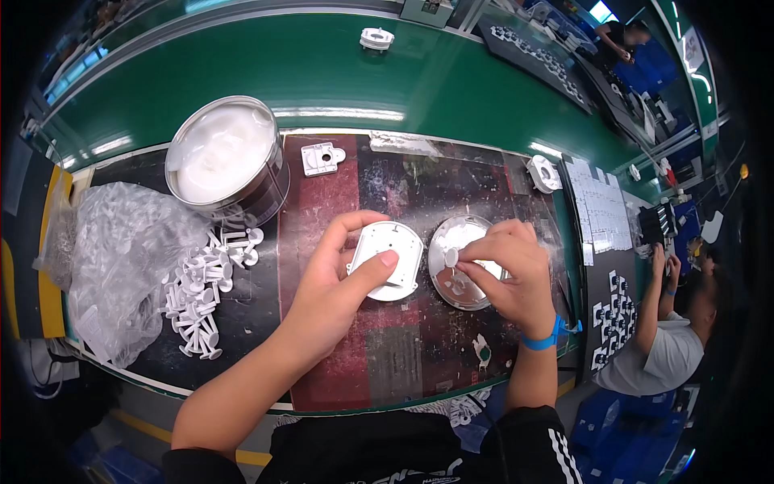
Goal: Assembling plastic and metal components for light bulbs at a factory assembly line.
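Note:
My left hand [343, 278] grips a white round plastic housing [395, 246] with small holes, the thumb lying across its face. To its right, my right hand [520, 266] pinches a small white disc-headed pin [451, 256] between thumb and fingertips. That pin is above a shiny round metal lid [447, 292], which lies on the bench and is partly hidden by my fingers. A loose pile of similar white disc-headed pins [197, 294] spreads over the bench at left. My right wrist wears a blue band.
An open tin of white paste [222, 153] stands back left, beside a clear plastic bag [121, 266]. White plastic parts [321, 159] [544, 173] lie at the work mat's far side, another [376, 38] farther back. At right, a co-worker [669, 347] sits near rows of small parts [613, 323].

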A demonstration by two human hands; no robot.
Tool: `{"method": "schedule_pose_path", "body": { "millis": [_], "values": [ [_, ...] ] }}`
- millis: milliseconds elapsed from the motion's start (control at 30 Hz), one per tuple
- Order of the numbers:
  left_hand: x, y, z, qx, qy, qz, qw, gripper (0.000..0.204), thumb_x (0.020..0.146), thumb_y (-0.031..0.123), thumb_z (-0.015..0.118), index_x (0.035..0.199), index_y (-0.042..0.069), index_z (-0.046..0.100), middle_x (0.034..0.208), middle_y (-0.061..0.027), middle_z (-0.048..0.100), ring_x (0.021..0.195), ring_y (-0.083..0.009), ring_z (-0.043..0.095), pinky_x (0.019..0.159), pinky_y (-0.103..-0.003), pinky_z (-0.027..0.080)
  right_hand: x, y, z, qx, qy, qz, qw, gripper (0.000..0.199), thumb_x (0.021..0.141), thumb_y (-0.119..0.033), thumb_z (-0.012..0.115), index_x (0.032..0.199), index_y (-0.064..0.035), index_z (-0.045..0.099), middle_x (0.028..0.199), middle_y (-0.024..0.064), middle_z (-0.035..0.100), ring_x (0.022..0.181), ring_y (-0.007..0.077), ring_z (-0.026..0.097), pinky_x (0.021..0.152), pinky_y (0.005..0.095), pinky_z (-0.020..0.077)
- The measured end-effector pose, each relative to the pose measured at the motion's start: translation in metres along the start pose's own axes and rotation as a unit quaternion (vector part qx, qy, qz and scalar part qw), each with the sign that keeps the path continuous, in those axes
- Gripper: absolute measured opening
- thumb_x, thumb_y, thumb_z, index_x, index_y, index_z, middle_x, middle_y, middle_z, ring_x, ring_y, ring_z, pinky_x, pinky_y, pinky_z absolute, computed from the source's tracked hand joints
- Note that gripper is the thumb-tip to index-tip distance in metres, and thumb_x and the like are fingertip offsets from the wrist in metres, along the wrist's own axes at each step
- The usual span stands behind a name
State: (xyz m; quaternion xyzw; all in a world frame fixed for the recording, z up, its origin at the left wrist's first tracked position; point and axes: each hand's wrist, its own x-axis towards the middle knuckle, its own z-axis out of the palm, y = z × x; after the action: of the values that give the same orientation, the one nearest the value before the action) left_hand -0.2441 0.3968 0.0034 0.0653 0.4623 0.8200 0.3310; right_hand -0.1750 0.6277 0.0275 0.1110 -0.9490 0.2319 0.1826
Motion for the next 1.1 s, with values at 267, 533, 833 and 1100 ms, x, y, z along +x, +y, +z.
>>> {"method": "schedule_pose_path", "body": {
  "millis": [267,533,833,1100],
  "values": [
    [0.0,0.0,0.003,0.015,-0.004,-0.003,1.0,0.041,0.095,0.009,0.06,0.13,0.003,0.041,0.111,-0.0136,0.064,0.1,-0.0155,0.063,0.084,-0.029,0.053,-0.003,0.004,0.003,-0.041,-0.058,-0.053,0.996,0.017,0.068,-0.01,0.077,0.082,-0.0142,0.069,0.08,-0.0036,0.068,0.078,0.0195,0.058,0.071,0.034,0.037],
    [-0.001,-0.002,0.002,0.013,-0.013,-0.003,1.0,0.041,0.095,0.01,0.061,0.13,0.003,0.041,0.113,-0.0135,0.063,0.1,-0.0151,0.063,0.084,-0.029,0.053,0.0,0.001,0.004,-0.045,-0.076,-0.06,0.994,0.019,0.066,-0.008,0.077,0.082,-0.013,0.068,0.08,-0.0033,0.067,0.079,0.0197,0.057,0.072,0.0345,0.0362],
    [-0.005,-0.001,0.005,0.021,-0.025,-0.027,0.999,0.043,0.093,0.012,0.062,0.131,0.005,0.043,0.114,-0.0109,0.06,0.103,-0.0151,0.06,0.087,-0.029,0.05,-0.011,-0.004,0.005,0.228,0.069,0.124,0.963,0.027,0.076,-0.001,0.072,0.102,-0.0033,0.067,0.085,0.0072,0.068,0.084,0.0177,0.061,0.08,0.0307,0.0456],
    [-0.009,-0.007,0.008,-0.004,-0.136,-0.117,0.984,0.047,0.094,0.013,0.062,0.134,0.005,0.038,0.114,-0.0144,0.062,0.103,-0.0149,0.061,0.086,-0.028,0.051,-0.017,0.0,0.026,0.616,0.102,0.184,0.759,0.03,0.087,-0.006,0.07,0.111,-0.003,0.052,0.098,0.0129,0.068,0.089,0.0177,0.068,0.082,0.0306,0.0532]
  ]
}}
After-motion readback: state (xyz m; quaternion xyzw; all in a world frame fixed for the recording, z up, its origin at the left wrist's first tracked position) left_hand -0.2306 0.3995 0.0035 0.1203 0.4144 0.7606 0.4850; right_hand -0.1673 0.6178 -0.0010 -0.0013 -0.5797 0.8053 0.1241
